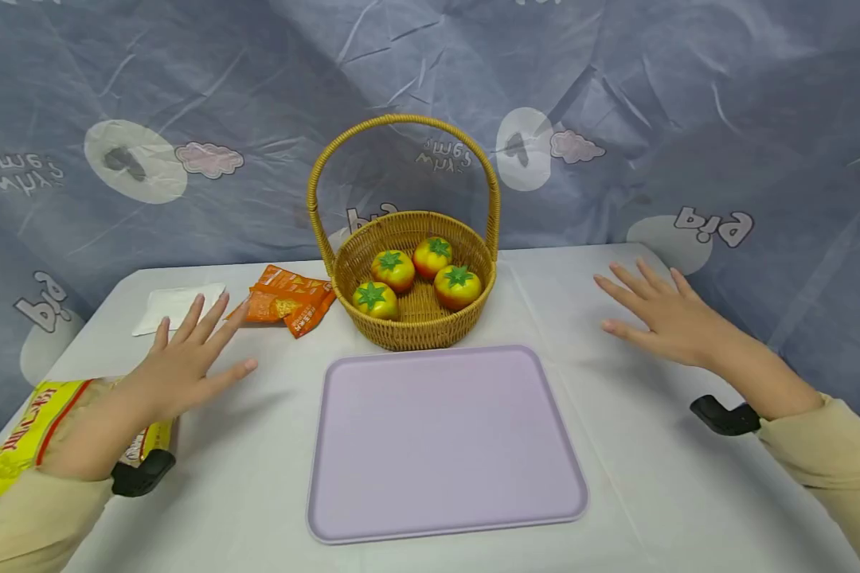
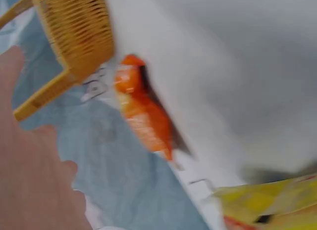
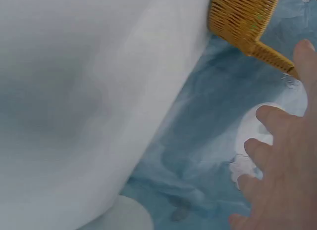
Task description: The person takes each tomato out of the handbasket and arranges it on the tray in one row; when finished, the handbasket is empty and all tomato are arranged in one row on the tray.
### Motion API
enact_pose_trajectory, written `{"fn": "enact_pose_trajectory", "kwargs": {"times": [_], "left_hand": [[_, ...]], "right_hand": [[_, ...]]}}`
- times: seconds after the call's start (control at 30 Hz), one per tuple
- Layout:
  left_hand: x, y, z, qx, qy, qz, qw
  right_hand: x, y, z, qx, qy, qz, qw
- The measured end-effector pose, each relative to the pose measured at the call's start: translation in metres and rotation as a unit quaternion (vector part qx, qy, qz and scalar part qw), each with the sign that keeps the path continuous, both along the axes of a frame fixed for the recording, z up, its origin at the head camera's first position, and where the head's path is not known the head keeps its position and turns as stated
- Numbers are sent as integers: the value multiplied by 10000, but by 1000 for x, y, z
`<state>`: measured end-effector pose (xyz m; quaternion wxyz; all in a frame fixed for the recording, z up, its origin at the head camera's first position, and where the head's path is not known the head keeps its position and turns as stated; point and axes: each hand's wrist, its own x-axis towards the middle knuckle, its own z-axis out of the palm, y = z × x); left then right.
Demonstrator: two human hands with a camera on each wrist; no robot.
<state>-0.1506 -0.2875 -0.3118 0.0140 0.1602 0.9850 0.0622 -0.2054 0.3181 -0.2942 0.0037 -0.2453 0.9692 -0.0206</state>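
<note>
Taking the pale purple tray (image 1: 444, 446) as the clock centre, with 12 on the far side: way over at 9 there's a yellow bag (image 1: 21, 438) lying on the white tabletop (image 1: 258, 493), partly hidden behind the person's left forearm. The left hand (image 1: 175, 374) is between 9 and 10, totally released, fingers spread, gripping nothing. Near its fingertips, around 10, is a flat white packet (image 1: 173, 298), can't tell what's in it. Then some orange snack packets (image 1: 290, 298) at 10 to 11, piled together just beside the basket. The wicker basket (image 1: 419, 334) itself is at 12, right by the tray's far edge, tall hoop handle up. Four yellow-red fruits (image 1: 392, 270) with green tops sit inside, one near the bowl's 8, one near 4, two further back. Last up, the right hand (image 1: 666, 318) at 2, also released, fingers spread, holding zilch, well apart from the basket. Both wrists have a black band (image 1: 727, 415), and there's grey-blue printed fabric (image 1: 616, 72) hanging behind everything at 12.
</note>
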Motion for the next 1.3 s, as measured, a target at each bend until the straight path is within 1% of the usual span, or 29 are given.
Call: {"fn": "enact_pose_trajectory", "kwargs": {"times": [0.13, 0.23, 0.3, 0.33, 0.4, 0.47, 0.53, 0.57, 0.6, 0.67, 0.7, 0.73, 0.77, 0.8, 0.83, 0.87, 0.9, 0.93, 1.0, 1.03, 1.07, 1.13, 1.2, 1.3], "left_hand": [[3, 8, 20, 469, 382, -217, 9979], [7, 17, 32, 1052, 751, -357, 9910], [10, 24, 35, 1560, 902, -399, 9828], [12, 28, 36, 1834, 972, -425, 9773], [17, 35, 33, 2373, 1056, -465, 9646], [21, 42, 26, 2888, 1031, -432, 9508], [24, 46, 16, 3378, 904, -485, 9356], [25, 48, 9, 3640, 741, -558, 9268], [25, 48, 2, 3902, 505, -664, 9170], [25, 49, -13, 4318, -104, -926, 8971], [25, 50, -22, 4479, -450, -1088, 8863], [24, 50, -30, 4572, -769, -1214, 8777], [25, 51, -39, 4606, -1046, -1313, 8716], [25, 51, -48, 4565, -1235, -1411, 8697], [27, 51, -57, 4469, -1381, -1429, 8723], [28, 51, -64, 4328, -1500, -1431, 8773], [29, 51, -71, 4187, -1582, -1447, 8825], [30, 50, -77, 4022, -1637, -1439, 8892], [31, 49, -84, 3670, -1613, -1543, 9031], [32, 49, -86, 3501, -1587, -1592, 9093], [32, 48, -87, 3370, -1542, -1662, 9138], [31, 48, -88, 3191, -1408, -1782, 9201], [30, 47, -89, 3063, -1262, -1853, 9252], [30, 46, -89, 2952, -1248, -1768, 9306]], "right_hand": [[-4, -18, 26, -267, 439, 355, 9980], [-7, -42, 46, -674, 763, 499, 9936], [-11, -62, 57, -1055, 912, 526, 9888], [-13, -73, 60, -1323, 982, 554, 9848], [-18, -94, 62, -1912, 1173, 672, 9722], [-25, -117, 60, -2558, 1256, 836, 9549], [-32, -140, 56, -3154, 1212, 987, 9360], [-36, -151, 53, -3433, 1088, 1025, 9272], [-39, -162, 49, -3711, 875, 1030, 9187], [-44, -182, 41, -4207, 365, 1055, 9003], [-47, -192, 36, -4405, 29, 1078, 8913], [-50, -201, 30, -4574, -324, 1155, 8811], [-54, -209, 23, -4672, -652, 1264, 8726], [-57, -216, 16, -4730, -974, 1404, 8643], [-61, -223, 9, -4720, -1276, 1547, 8585], [-65, -230, 1, -4671, -1549, 1668, 8544], [-68, -236, -5, -4593, -1810, 1736, 8521], [-71, -241, -11, -4509, -1995, 1813, 8509], [-75, -249, -19, -4375, -2286, 1819, 8504], [-77, -251, -21, -4316, -2371, 1780, 8520], [-79, -253, -23, -4269, -2446, 1726, 8533], [-83, -256, -24, -4190, -2573, 1667, 8547], [-86, -260, -25, -4068, -2645, 1656, 8586], [-90, -265, -24, -3786, -2772, 1675, 8671]]}}
